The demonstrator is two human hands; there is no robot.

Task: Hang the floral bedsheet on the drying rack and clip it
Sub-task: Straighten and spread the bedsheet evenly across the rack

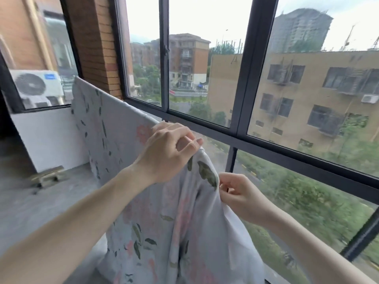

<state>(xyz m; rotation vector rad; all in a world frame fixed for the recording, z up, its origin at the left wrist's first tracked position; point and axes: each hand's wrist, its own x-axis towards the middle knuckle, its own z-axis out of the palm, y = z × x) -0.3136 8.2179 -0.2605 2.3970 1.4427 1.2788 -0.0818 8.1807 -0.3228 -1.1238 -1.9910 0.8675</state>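
From the head view, the floral bedsheet (114, 128) already hung over the drying rack, whose bar was hidden beneath the fabric. My left hand (166, 152) gripped its top fold, and my right hand (238, 193) pinched the side edge lower down. I judged spreading nearly done and clipping left; no clips or containers showed.

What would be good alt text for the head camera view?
A person's left hand grips the top edge of a floral bedsheet draped along a rail by a balcony window, while the right hand pinches its hanging side edge. No clip is visible.
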